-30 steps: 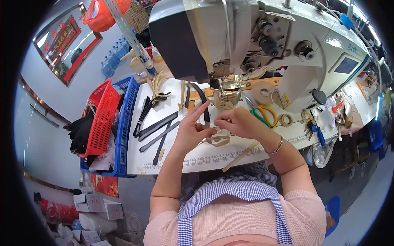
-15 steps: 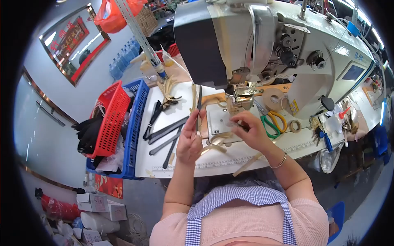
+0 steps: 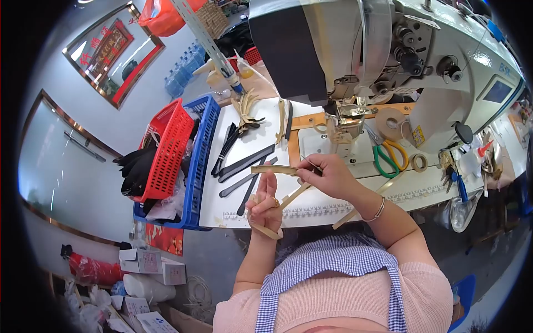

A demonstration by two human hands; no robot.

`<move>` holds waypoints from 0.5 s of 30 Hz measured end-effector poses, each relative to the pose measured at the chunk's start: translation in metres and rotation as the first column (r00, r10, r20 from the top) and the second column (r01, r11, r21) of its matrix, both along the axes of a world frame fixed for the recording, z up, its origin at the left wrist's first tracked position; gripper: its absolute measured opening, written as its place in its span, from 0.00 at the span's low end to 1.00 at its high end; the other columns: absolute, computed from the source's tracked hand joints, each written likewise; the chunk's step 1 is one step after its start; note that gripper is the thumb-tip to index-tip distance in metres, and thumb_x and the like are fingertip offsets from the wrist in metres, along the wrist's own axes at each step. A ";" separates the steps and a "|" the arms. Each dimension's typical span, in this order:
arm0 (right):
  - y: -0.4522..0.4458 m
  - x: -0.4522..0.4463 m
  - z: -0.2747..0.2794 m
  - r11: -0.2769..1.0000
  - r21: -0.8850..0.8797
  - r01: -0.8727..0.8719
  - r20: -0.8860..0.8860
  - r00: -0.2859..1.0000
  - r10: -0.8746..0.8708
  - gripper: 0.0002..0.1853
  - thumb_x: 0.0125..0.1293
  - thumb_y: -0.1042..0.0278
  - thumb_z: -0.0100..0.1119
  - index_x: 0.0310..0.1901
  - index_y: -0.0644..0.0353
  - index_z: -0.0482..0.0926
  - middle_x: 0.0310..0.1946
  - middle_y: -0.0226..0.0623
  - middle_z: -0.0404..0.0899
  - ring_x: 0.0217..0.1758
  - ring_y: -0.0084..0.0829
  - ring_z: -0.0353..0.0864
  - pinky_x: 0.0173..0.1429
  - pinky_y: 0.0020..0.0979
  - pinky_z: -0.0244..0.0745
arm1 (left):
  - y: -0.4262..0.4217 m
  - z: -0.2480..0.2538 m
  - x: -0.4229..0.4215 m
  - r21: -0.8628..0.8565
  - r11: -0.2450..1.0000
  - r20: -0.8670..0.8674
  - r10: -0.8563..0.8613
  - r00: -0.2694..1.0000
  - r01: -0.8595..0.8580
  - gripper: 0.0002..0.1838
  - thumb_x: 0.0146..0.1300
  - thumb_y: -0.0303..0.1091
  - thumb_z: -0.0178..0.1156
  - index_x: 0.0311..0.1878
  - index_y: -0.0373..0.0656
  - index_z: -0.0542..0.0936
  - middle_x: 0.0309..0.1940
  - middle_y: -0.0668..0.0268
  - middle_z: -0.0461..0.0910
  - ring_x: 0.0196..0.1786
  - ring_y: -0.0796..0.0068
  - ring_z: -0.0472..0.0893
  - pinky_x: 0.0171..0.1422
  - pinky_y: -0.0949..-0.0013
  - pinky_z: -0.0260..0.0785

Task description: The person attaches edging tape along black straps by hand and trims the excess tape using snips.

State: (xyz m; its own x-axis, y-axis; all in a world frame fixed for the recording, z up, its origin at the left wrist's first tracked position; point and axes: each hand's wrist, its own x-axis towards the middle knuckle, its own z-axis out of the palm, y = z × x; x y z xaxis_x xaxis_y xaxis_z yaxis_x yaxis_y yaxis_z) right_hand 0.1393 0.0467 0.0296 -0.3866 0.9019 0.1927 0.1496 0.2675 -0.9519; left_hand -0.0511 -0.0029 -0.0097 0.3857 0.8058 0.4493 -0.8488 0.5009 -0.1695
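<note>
In front of the sewing machine (image 3: pixel 350 111), my right hand (image 3: pixel 327 176) pinches a beige strip (image 3: pixel 273 170) that extends left above my left hand (image 3: pixel 264 206). A narrow length of beige tape (image 3: pixel 295 195) slants down from my right hand to my left. More of it loops below the left palm near the wrist. The left fingers are partly curled around the tape, with one fingertip raised just under the strip. Several dark straps (image 3: pixel 247 163) lie on the white table to the left. Behind my right hand is the machine's metal plate (image 3: pixel 317 144).
Scissors with green and yellow handles (image 3: pixel 392 158) lie right of my right hand, near tape rolls (image 3: pixel 391 121). A ruler strip (image 3: pixel 250 215) runs along the front edge. Red (image 3: pixel 166 158) and blue baskets (image 3: pixel 206 125) stand at the left. Beige straps (image 3: pixel 248 108) lie behind.
Both hands have drawn back from the needle area toward the front edge. The beige strip now spans leftward from my right hand, and the left fingers have curled. The view has shifted slightly.
</note>
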 end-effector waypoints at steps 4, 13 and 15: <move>-0.001 0.000 -0.007 0.992 0.113 0.048 0.007 0.999 -0.049 0.09 0.57 0.68 0.60 0.37 0.64 0.80 0.24 0.33 0.79 0.24 0.18 0.75 0.29 0.23 0.68 | 0.006 -0.005 0.001 -0.066 0.973 -0.408 0.177 0.896 -0.222 0.34 0.60 0.23 0.57 0.68 0.52 0.55 0.56 0.61 0.68 0.30 0.85 0.72 0.31 0.87 0.70; -0.004 -0.048 -0.017 0.896 -0.409 -0.174 -0.530 0.844 -0.078 0.20 0.62 0.66 0.58 0.54 0.64 0.69 0.27 0.30 0.74 0.19 0.16 0.68 0.22 0.18 0.60 | 0.137 0.028 0.033 0.492 0.567 -0.789 0.611 -0.062 -0.661 0.14 0.58 0.20 0.58 0.49 0.35 0.73 0.39 0.62 0.77 0.37 0.73 0.79 0.44 0.75 0.75; 0.010 -0.048 -0.037 0.870 -0.464 -0.166 -0.545 0.828 -0.133 0.19 0.62 0.65 0.58 0.52 0.63 0.70 0.26 0.29 0.73 0.17 0.14 0.65 0.20 0.17 0.57 | 0.173 0.012 0.030 0.574 0.563 -0.727 0.684 -0.054 -0.594 0.14 0.58 0.20 0.58 0.49 0.34 0.74 0.40 0.62 0.79 0.37 0.71 0.81 0.45 0.74 0.75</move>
State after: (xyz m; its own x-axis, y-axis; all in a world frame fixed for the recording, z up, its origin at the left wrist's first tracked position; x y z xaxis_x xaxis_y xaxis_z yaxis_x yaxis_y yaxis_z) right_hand 0.0911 0.0570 -0.0073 -0.3661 0.9277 -0.0733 -0.4305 -0.2387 -0.8705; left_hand -0.0209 0.1703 0.0019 -0.1386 0.9259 0.3514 -0.3878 -0.3773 0.8410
